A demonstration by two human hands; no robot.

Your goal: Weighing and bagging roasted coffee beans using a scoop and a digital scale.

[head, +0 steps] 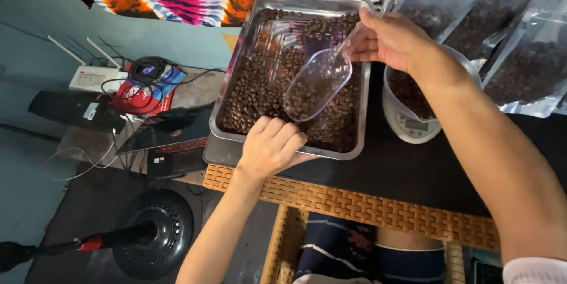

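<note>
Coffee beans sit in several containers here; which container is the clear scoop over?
The metal tray. The scoop, in the right hand, hangs over its beans, not the scale bowl or the sealed bags.

Seen from above, a person's 2 forearms are bare to the elbow; the left hand (270,144) and right hand (390,39) carry no rings or watch. A white sleeve edges the right upper arm. Dark navy shorts show pale stripes.
</note>
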